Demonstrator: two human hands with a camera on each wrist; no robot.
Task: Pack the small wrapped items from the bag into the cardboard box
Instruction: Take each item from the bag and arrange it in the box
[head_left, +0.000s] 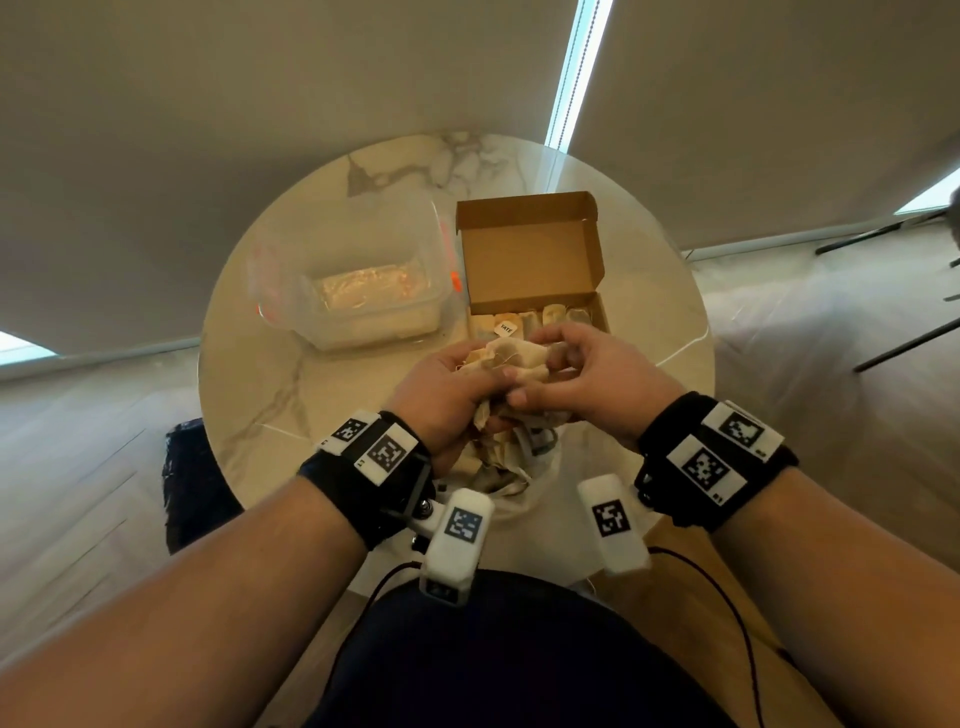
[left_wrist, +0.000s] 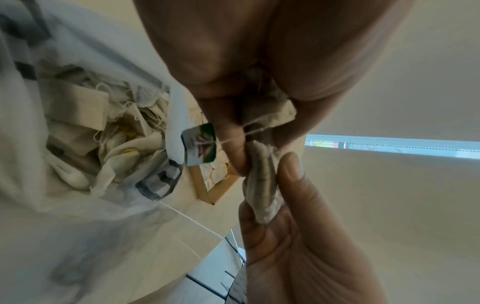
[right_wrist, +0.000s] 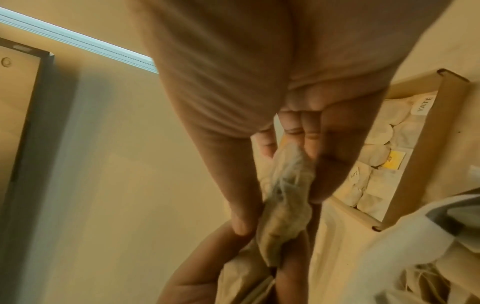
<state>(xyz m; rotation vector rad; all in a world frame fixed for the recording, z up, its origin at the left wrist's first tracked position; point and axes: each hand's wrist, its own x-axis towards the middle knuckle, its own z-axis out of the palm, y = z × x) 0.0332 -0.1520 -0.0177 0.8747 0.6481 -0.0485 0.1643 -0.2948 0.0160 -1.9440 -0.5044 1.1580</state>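
Both hands hold a bunch of small tea bags over the near part of the table. My left hand grips the bunch from the left. My right hand pinches one tea bag from the right, thumb against fingers. That tea bag trails a string with a paper tag. Below the hands lies the thin white plastic bag, open and full of more tea bags. Just beyond stands the open cardboard box, lid up, with a row of tea bags inside.
A clear plastic container with pale contents stands left of the box on the round marble table. A dark chair seat shows at the table's near left edge. Thin black furniture legs stand far right.
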